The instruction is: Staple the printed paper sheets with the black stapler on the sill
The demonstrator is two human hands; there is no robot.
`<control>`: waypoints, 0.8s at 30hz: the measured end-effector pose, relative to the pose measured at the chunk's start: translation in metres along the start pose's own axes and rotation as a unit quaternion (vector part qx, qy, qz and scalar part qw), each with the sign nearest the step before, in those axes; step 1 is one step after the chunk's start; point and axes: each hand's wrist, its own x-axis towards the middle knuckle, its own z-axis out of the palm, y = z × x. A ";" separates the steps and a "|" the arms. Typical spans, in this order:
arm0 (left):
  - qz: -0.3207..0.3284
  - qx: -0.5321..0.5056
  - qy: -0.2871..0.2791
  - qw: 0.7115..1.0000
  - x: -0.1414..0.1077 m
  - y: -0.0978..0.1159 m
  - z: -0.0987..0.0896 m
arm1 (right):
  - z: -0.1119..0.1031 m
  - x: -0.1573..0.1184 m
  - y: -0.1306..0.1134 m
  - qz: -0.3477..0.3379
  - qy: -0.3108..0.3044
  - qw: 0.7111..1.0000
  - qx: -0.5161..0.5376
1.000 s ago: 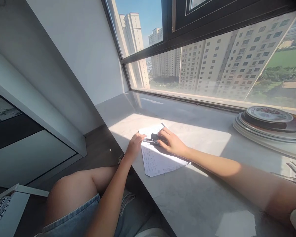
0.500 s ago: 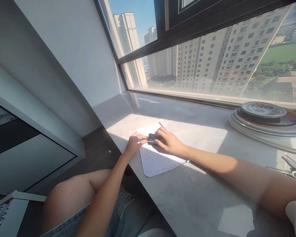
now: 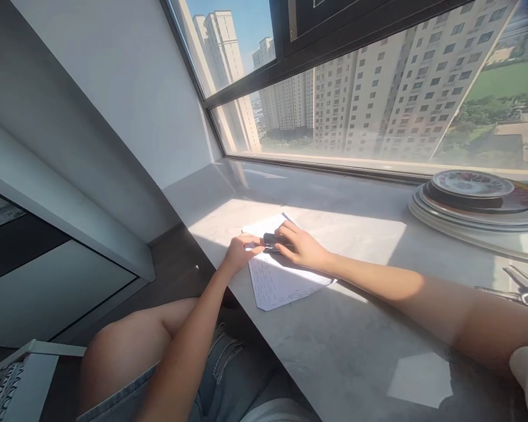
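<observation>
My two hands at a small black oblong object point(image 3: 271, 239), centre of the frame.
My right hand point(image 3: 303, 246) grips its right end between thumb and bent fingers, over white paper with dark marks point(image 3: 275, 287); my left hand point(image 3: 240, 252) has thumb and forefinger close together at its left end, pinching or not I can't tell.

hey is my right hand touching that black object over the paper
Touching. The head view shows the right hand closed over one end of the black object, with no gap between them.
</observation>
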 end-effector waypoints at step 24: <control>-0.170 -0.301 -0.029 0.938 -0.034 0.034 0.019 | 0.004 -0.001 0.009 -0.009 -0.015 1.000 0.020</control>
